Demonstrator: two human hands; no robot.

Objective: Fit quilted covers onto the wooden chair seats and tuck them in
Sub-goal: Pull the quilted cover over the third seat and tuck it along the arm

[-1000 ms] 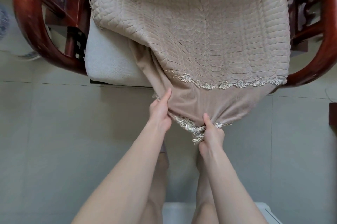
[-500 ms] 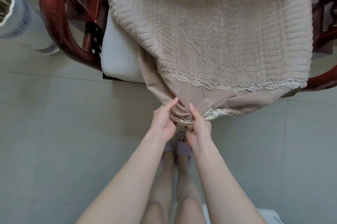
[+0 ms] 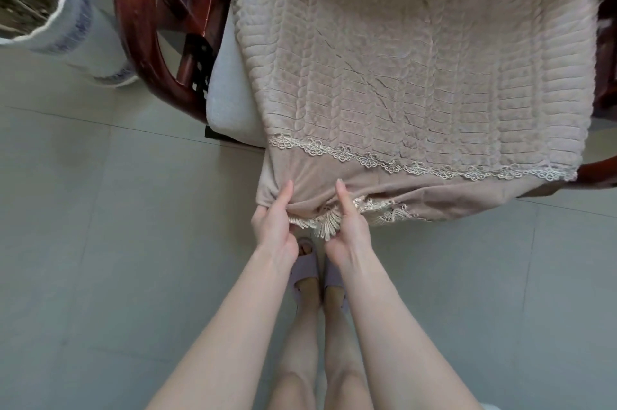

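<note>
A beige quilted cover (image 3: 400, 69) with lace trim lies over the seat of a dark red wooden chair (image 3: 140, 42). Its plain front flap hangs over the seat's front edge. My left hand (image 3: 275, 226) pinches the flap's lower left corner, thumb on top. Close beside it, my right hand (image 3: 349, 226) pinches the lace hem, thumb pointing up. A strip of white seat cushion (image 3: 230, 99) shows bare at the seat's left side.
A tall white vase (image 3: 66, 19) with blue pattern stands on the floor left of the chair. The chair's right arm (image 3: 597, 169) curves out at the right edge. My feet in lilac slippers (image 3: 307, 269) stand on grey floor tiles under my hands.
My hands have drawn close together on the flap's lower edge and shifted left along it. The view has swung left, bringing the vase into sight.
</note>
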